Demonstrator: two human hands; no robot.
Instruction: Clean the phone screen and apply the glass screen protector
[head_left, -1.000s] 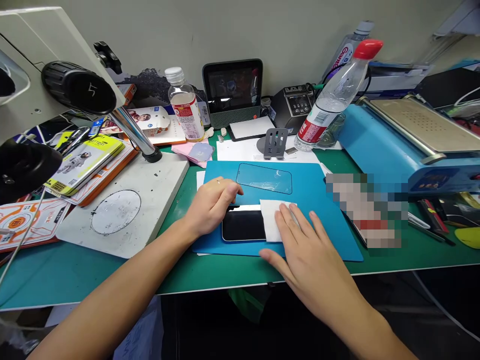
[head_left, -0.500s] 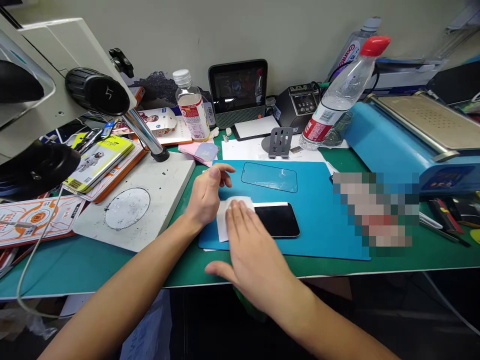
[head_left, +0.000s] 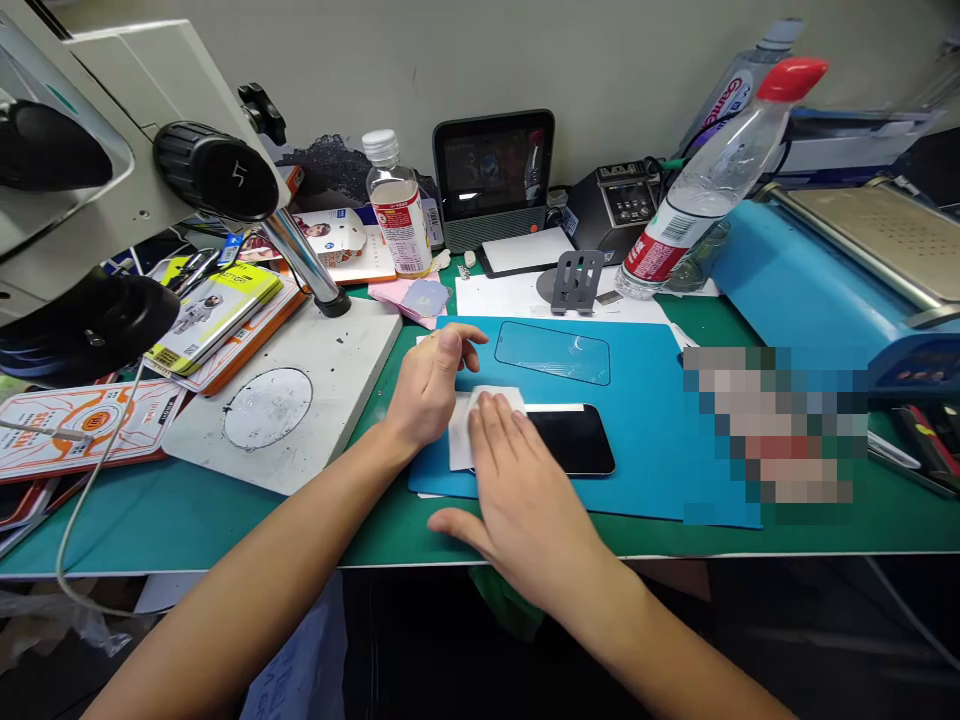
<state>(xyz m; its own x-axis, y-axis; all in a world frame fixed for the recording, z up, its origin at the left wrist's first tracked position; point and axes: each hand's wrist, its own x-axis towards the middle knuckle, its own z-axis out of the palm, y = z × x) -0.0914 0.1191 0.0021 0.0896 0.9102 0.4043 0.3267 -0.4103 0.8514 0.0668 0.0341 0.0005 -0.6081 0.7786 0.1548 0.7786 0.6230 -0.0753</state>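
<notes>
My right hand [head_left: 525, 490] lies flat with straight fingers on a white wipe [head_left: 463, 440], pressing it against the left part of a smartphone [head_left: 574, 442]. The phone rests face up on a blue mat [head_left: 675, 430], its dark screen showing to the right of my fingers. Close to the wipe's upper left, my left hand [head_left: 435, 385] is raised with loosely bent fingers and the thumb apart; nothing shows in it. A clear screen protector [head_left: 553, 352] with a dark border lies on the mat beyond the phone.
A microscope stand [head_left: 356, 370] fills the left, beside stacked boxes [head_left: 217, 305]. Behind the mat are a small bottle [head_left: 400, 215], a display [head_left: 495, 175] and a grey phone holder [head_left: 577, 280]. A red-capped bottle [head_left: 694, 200] leans near a blue machine [head_left: 787, 280] at right.
The whole view has shifted, so things sit slightly further right. Under my right hand the wipe has slid a little away from me, baring some of the phone's near left edge.
</notes>
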